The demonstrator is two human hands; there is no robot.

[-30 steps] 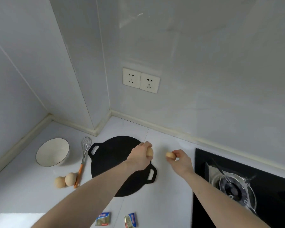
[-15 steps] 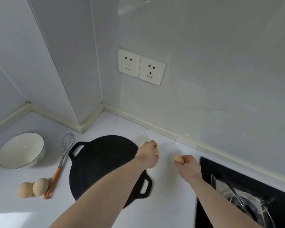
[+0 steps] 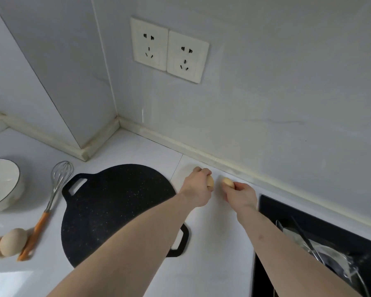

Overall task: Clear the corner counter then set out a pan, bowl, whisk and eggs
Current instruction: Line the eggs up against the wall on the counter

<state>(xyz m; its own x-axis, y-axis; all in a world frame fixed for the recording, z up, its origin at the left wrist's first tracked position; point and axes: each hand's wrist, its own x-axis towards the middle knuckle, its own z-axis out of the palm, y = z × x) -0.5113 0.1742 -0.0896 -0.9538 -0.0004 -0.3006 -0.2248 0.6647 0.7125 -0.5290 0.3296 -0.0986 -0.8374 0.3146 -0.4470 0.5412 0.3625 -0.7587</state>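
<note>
- Left hand is curled round one egg; right hand pinches another egg, just off its fingertips, both low over the counter.
- Eggs look light, smooth and easy to crack, so hold around the middle and don't squeeze.
- Count: four eggs, two more eggs far left of the left hand, one pan, one whisk, one bowl.
</note>
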